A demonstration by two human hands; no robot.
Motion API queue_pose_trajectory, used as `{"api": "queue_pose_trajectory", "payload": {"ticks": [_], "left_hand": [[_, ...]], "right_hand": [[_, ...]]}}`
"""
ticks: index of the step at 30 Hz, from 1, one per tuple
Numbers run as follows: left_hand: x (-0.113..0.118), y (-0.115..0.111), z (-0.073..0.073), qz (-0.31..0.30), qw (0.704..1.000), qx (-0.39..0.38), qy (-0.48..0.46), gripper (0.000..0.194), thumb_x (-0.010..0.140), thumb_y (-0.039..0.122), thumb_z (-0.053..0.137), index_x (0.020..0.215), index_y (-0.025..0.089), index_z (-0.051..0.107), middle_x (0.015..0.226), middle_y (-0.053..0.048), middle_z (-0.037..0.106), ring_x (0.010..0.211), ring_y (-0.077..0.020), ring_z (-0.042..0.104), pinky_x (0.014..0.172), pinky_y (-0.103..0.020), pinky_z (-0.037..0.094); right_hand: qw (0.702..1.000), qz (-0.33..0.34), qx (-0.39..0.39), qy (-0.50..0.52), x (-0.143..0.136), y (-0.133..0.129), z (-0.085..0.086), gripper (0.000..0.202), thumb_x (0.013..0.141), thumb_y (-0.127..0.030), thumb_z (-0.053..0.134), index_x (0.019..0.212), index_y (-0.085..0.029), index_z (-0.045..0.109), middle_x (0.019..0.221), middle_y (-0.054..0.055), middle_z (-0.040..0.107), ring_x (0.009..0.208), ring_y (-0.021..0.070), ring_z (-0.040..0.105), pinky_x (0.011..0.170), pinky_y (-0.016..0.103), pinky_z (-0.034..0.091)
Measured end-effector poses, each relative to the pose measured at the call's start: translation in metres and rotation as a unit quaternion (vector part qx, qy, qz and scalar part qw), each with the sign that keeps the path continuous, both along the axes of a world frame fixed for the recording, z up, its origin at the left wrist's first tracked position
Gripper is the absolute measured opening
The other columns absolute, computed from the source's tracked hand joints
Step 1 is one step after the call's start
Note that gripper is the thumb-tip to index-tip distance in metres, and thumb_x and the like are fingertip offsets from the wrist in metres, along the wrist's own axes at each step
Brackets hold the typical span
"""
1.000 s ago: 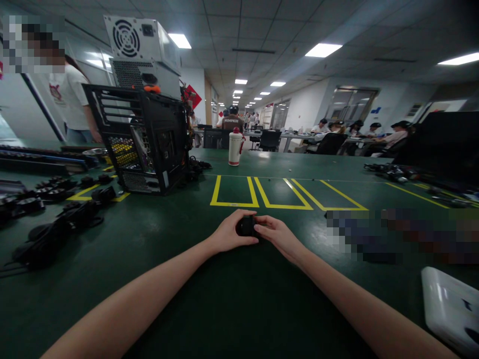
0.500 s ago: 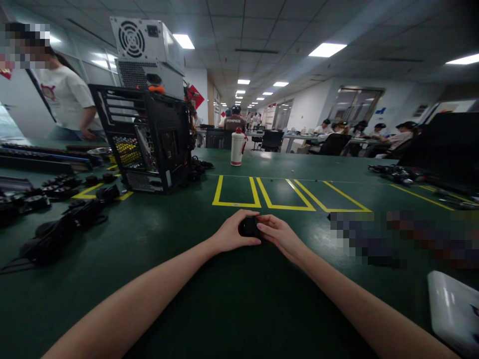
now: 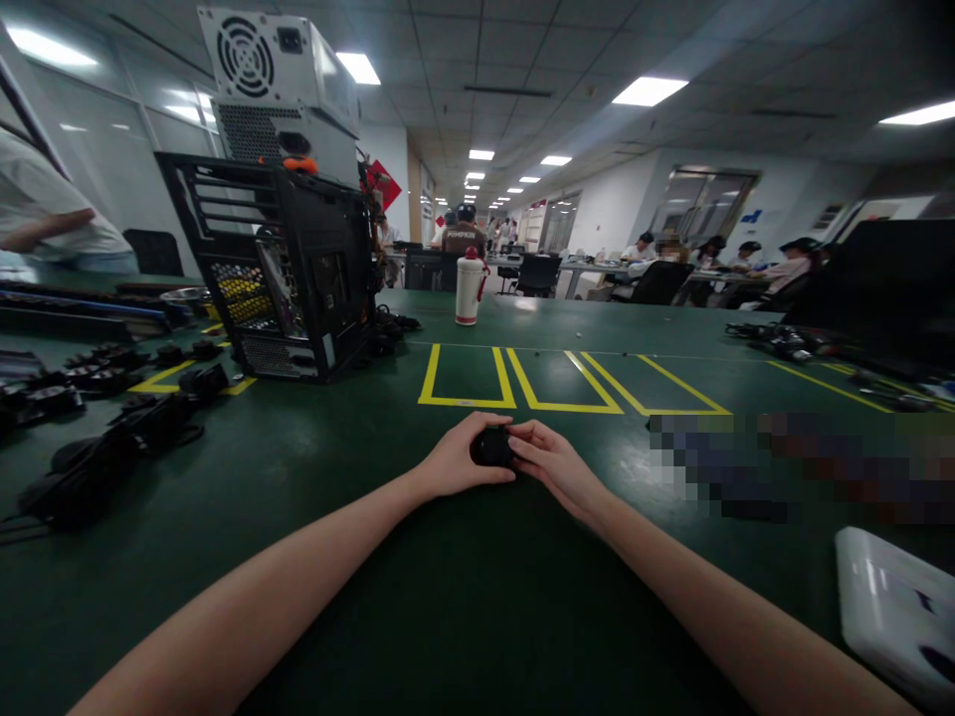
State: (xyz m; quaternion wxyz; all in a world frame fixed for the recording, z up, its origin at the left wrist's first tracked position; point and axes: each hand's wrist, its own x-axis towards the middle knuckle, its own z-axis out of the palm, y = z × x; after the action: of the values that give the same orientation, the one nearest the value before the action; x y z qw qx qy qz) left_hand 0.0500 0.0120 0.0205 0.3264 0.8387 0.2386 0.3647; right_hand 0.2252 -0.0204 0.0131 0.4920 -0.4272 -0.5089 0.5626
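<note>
Between my two hands is a small black rounded object [image 3: 492, 447], held just above or on the green table; I cannot tell its exact kind. My left hand [image 3: 459, 459] is wrapped round its left side, thumb toward me and fingers at the far edge. Against the object's right side press the fingertips and thumb of my right hand [image 3: 550, 459]. The fingers cover part of it. Just beyond my hands, yellow tape outlines [image 3: 467, 403] mark the green tabletop [image 3: 477, 597].
A black computer case [image 3: 276, 264] with metal power supplies [image 3: 280, 75] on top stands at left. Black corded parts [image 3: 111, 447] lie in front of it. A white bottle [image 3: 469, 288] stands ahead, a glossy white object [image 3: 895, 607] at near right. A person's arm [image 3: 49, 229] is far left.
The view has shifted slightly, so the table items sit a little left and higher. The person at far left has moved further left. Both my hands keep their hold on the black object.
</note>
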Motion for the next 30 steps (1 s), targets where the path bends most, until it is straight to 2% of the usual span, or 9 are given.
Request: {"api": "queue_pose_trajectory", "payload": {"ticks": [6, 12, 18, 25, 30], "left_hand": [[-0.0002, 0.0014, -0.0011, -0.003, 1.0, 0.004, 0.003, 0.061, 0.062, 0.031, 0.07, 0.117, 0.025, 0.044, 0.117, -0.007, 0.049, 0.108, -0.0227, 0.048, 0.093, -0.04, 0.037], [0.0004, 0.0019, -0.0022, 0.0, 1.0, 0.007, -0.001, 0.06, 0.062, 0.029, 0.07, 0.117, 0.025, 0.045, 0.116, -0.007, 0.05, 0.107, -0.0234, 0.048, 0.093, -0.041, 0.037], [0.0, 0.001, -0.0011, 0.0, 1.0, 0.008, 0.006, 0.061, 0.063, 0.03, 0.07, 0.117, 0.025, 0.044, 0.117, -0.007, 0.049, 0.108, -0.0227, 0.048, 0.094, -0.04, 0.037], [0.0, 0.0007, -0.001, 0.002, 1.0, 0.007, 0.008, 0.06, 0.063, 0.03, 0.07, 0.117, 0.025, 0.044, 0.117, -0.006, 0.05, 0.107, -0.0226, 0.048, 0.092, -0.04, 0.038], [-0.0004, -0.0001, 0.0005, 0.003, 1.0, 0.01, 0.014, 0.06, 0.063, 0.031, 0.069, 0.117, 0.024, 0.044, 0.118, -0.007, 0.049, 0.108, -0.0232, 0.048, 0.093, -0.04, 0.037]], "right_hand": [[1.0, 0.013, -0.027, -0.004, 0.003, 0.0052, 0.0001, 0.025, 0.066, -0.026, 0.066, 0.089, -0.019, 0.058, 0.095, 0.004, 0.059, 0.092, 0.0174, 0.056, 0.087, 0.037, 0.042], [0.998, 0.033, 0.025, -0.037, 0.0059, 0.0032, 0.0018, 0.032, 0.058, -0.021, 0.072, 0.086, -0.022, 0.055, 0.091, 0.0, 0.059, 0.091, 0.0165, 0.055, 0.086, 0.037, 0.041], [1.0, 0.019, -0.011, 0.01, 0.0007, 0.0003, 0.0018, 0.019, 0.067, -0.031, 0.065, 0.081, -0.023, 0.054, 0.093, 0.0, 0.058, 0.093, 0.0169, 0.055, 0.082, 0.037, 0.044], [0.999, 0.012, -0.016, -0.035, 0.004, 0.005, 0.0011, 0.03, 0.065, -0.025, 0.067, 0.092, -0.021, 0.057, 0.1, 0.004, 0.057, 0.094, 0.0174, 0.055, 0.085, 0.037, 0.043], [0.998, 0.032, 0.014, -0.056, 0.006, 0.0003, 0.005, 0.03, 0.062, -0.021, 0.069, 0.088, -0.023, 0.055, 0.093, 0.001, 0.057, 0.091, 0.0167, 0.054, 0.081, 0.036, 0.044]]}}
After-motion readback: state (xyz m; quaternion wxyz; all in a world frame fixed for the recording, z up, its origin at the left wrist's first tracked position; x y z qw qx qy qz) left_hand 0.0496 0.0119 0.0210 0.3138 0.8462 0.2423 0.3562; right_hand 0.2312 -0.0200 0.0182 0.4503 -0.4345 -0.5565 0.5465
